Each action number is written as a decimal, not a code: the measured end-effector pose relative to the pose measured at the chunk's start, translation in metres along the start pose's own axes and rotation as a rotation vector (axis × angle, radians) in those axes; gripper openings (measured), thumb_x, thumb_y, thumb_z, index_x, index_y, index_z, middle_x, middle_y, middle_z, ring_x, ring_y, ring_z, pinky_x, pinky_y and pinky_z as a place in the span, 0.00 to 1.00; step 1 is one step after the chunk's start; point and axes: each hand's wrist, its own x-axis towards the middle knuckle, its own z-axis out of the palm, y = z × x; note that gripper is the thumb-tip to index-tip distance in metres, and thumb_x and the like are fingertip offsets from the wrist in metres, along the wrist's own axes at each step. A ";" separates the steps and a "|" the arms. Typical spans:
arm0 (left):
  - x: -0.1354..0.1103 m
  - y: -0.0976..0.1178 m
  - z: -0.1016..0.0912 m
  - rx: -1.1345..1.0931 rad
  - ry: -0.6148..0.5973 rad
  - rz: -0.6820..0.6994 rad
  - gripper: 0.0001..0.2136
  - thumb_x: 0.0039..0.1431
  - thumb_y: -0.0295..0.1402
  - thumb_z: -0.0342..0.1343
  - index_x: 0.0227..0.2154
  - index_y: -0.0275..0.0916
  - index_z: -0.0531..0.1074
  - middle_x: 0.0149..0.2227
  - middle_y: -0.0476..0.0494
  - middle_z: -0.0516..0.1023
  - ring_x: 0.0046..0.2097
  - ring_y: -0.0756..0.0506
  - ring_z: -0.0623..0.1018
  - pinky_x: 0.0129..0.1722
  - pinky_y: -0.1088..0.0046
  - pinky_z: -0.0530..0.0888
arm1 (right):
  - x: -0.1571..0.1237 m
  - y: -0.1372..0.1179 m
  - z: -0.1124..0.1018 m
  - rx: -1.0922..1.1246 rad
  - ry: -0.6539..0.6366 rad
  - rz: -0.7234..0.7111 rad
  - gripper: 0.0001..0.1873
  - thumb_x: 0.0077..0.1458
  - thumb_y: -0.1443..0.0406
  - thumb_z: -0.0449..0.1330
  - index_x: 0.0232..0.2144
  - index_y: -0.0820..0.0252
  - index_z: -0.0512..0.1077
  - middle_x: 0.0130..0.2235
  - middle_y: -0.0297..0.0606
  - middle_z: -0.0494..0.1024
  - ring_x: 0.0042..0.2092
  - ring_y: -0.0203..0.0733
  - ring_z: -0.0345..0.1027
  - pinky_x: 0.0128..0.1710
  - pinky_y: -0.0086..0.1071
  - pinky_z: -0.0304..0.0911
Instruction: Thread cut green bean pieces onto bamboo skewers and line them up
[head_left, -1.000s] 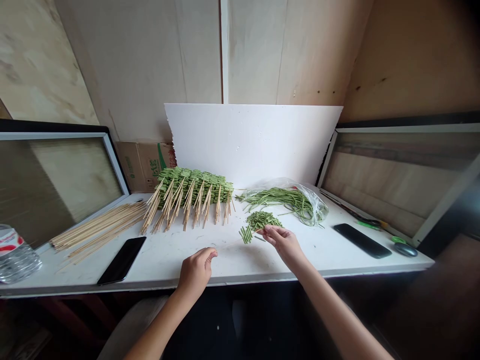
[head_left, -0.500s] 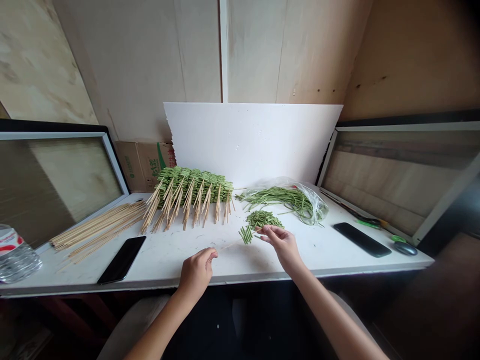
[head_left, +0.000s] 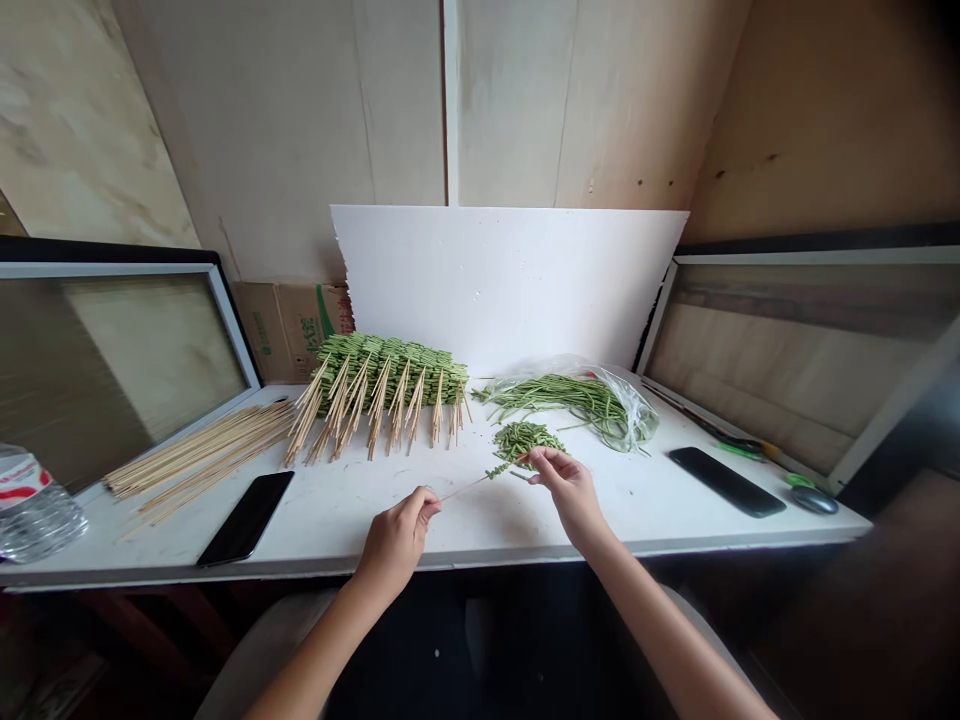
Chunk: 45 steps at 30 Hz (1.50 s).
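My left hand (head_left: 401,530) is closed in a pinch on the lower end of a thin bamboo skewer (head_left: 463,490), which slants up to the right. Several short pieces of green bean (head_left: 496,470) are threaded near its far end. At that tip, my right hand (head_left: 566,490) has thumb and fingers pinched together, with a cut green bean piece (head_left: 519,475) sticking out to the left. Just behind the right fingers lies a pile of cut bean pieces (head_left: 525,438) on the white table (head_left: 465,540).
Stacked bean skewers (head_left: 390,365) stand at the back left, beside loose bamboo skewers (head_left: 202,450). Long beans (head_left: 570,398) lie in a clear plastic bag behind the pile. Phones (head_left: 246,518) (head_left: 726,480), a water bottle (head_left: 34,510) and a mouse (head_left: 814,500) lie toward the sides.
The threaded bean pieces have turned on the skewer, from a broad fan to a narrow edge-on row. Both hands have barely moved.
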 end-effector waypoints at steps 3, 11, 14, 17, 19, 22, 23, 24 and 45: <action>0.000 -0.001 -0.002 0.018 -0.002 -0.003 0.14 0.74 0.36 0.41 0.36 0.43 0.71 0.23 0.52 0.75 0.24 0.48 0.76 0.28 0.75 0.67 | -0.002 -0.004 0.001 -0.030 -0.012 -0.018 0.19 0.53 0.48 0.70 0.36 0.56 0.81 0.41 0.42 0.84 0.47 0.51 0.75 0.42 0.38 0.71; -0.003 -0.007 0.002 0.064 0.157 0.063 0.12 0.70 0.29 0.46 0.35 0.43 0.73 0.25 0.51 0.80 0.26 0.48 0.80 0.28 0.76 0.69 | -0.012 -0.014 0.013 -0.030 0.016 0.000 0.20 0.51 0.46 0.70 0.33 0.56 0.81 0.41 0.42 0.85 0.48 0.53 0.75 0.46 0.40 0.69; -0.004 -0.008 0.002 0.105 0.223 0.089 0.12 0.70 0.29 0.46 0.34 0.42 0.74 0.24 0.51 0.80 0.25 0.48 0.80 0.27 0.77 0.68 | -0.014 -0.012 0.015 -0.023 0.029 0.007 0.20 0.51 0.46 0.70 0.34 0.56 0.82 0.41 0.42 0.85 0.48 0.53 0.74 0.46 0.40 0.68; -0.005 -0.009 0.002 0.136 0.270 0.113 0.11 0.69 0.27 0.48 0.34 0.42 0.74 0.25 0.51 0.80 0.26 0.48 0.81 0.28 0.77 0.69 | -0.015 -0.011 0.017 -0.020 0.052 0.022 0.20 0.51 0.47 0.70 0.34 0.56 0.82 0.41 0.42 0.85 0.48 0.53 0.74 0.47 0.40 0.67; -0.005 -0.010 0.001 0.153 0.292 0.128 0.11 0.66 0.24 0.48 0.35 0.42 0.74 0.27 0.51 0.82 0.27 0.48 0.81 0.28 0.77 0.70 | -0.016 -0.010 0.018 -0.024 0.056 0.032 0.20 0.52 0.47 0.70 0.33 0.56 0.83 0.41 0.43 0.85 0.49 0.54 0.74 0.47 0.41 0.67; -0.006 -0.012 0.001 0.181 0.320 0.153 0.13 0.62 0.19 0.47 0.35 0.42 0.74 0.29 0.50 0.84 0.30 0.47 0.83 0.29 0.77 0.72 | -0.017 -0.008 0.020 -0.025 0.048 0.050 0.20 0.52 0.46 0.69 0.33 0.57 0.83 0.40 0.44 0.85 0.49 0.55 0.74 0.47 0.42 0.66; -0.006 -0.012 0.001 0.188 0.330 0.161 0.14 0.60 0.18 0.47 0.35 0.41 0.74 0.29 0.49 0.85 0.31 0.47 0.84 0.29 0.77 0.72 | -0.017 -0.007 0.020 -0.022 0.048 0.054 0.20 0.52 0.46 0.69 0.32 0.57 0.83 0.40 0.44 0.85 0.49 0.55 0.74 0.47 0.42 0.66; -0.006 -0.012 0.000 0.193 0.341 0.169 0.15 0.58 0.17 0.47 0.35 0.41 0.74 0.30 0.49 0.85 0.31 0.47 0.84 0.29 0.77 0.73 | -0.018 -0.006 0.020 -0.019 0.050 0.058 0.20 0.51 0.46 0.70 0.32 0.57 0.83 0.40 0.44 0.85 0.49 0.56 0.74 0.47 0.42 0.66; -0.003 -0.016 0.003 0.142 0.367 0.121 0.14 0.58 0.18 0.47 0.37 0.42 0.73 0.30 0.50 0.84 0.33 0.46 0.84 0.33 0.75 0.75 | -0.012 0.003 0.016 0.158 -0.002 0.071 0.19 0.47 0.52 0.74 0.38 0.55 0.82 0.41 0.42 0.85 0.46 0.51 0.76 0.41 0.38 0.68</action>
